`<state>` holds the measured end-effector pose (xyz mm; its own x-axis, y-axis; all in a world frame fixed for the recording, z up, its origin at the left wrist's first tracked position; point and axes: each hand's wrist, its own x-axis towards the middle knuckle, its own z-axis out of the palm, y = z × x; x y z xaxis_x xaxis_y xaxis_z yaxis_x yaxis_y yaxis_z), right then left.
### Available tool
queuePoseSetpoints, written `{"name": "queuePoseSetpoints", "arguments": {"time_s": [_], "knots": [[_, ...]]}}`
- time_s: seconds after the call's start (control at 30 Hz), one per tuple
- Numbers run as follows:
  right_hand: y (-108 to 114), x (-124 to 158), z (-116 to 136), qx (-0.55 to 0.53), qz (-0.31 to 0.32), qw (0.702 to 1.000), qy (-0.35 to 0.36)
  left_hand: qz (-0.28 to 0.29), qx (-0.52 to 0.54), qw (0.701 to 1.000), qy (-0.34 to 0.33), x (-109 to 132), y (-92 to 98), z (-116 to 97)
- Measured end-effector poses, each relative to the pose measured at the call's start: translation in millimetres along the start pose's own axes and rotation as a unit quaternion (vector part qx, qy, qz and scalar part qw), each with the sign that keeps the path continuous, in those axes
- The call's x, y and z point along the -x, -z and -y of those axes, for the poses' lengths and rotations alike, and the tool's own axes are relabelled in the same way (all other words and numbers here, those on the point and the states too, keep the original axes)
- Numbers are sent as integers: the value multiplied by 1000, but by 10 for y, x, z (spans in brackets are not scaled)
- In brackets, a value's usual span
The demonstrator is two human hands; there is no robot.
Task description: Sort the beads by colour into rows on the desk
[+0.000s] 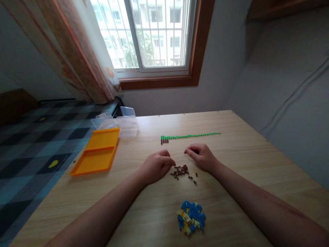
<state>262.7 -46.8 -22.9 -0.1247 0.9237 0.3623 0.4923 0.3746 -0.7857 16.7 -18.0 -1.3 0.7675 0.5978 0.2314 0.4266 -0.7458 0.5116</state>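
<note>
Dozens of tiny brown plastic bricks (183,169), blocky and dark, lie in a loose heap near the middle of the wood-grained table (257,164), with a few strays on its right. The left hand (157,165) is curled, fingertips at the heap's upper-left fringe; whether it grips a brick, I cannot tell. The right hand (202,156) rests above and right of the heap, thumb and forefinger close together; its contents cannot be made out either.

Beyond the hands, a long line of bright green bricks (189,136) runs roughly along the far edge, with a short row of brown bricks (163,141) under its left end. Nearer the wearer sits a knobbly mound of blue and yellow bricks (194,214). Toward the left edge lies a flat orange tray (99,149) divided by a ridge, with clear plastic boxes (127,129) behind it, by the far-left corner.

Checked cloth (25,154) spreads past the left edge; a patterned curtain (69,44) hangs beside a barred window (161,34) framed in brown.
</note>
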Motion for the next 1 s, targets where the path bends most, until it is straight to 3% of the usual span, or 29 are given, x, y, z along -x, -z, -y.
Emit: {"name": "queuePoseSetpoints", "arguments": {"time_s": [0.27,0.87,1.0], "knots": [[-1,-2,-15,-10,-1,1000,-9,6,-9,999,-50,28,-3,3],[13,19,23,-30,8,999,-14,-66,-67,996,-2,12,17,73],[15,27,40,-32,25,999,-2,-50,-21,998,-44,35,16,44]]}}
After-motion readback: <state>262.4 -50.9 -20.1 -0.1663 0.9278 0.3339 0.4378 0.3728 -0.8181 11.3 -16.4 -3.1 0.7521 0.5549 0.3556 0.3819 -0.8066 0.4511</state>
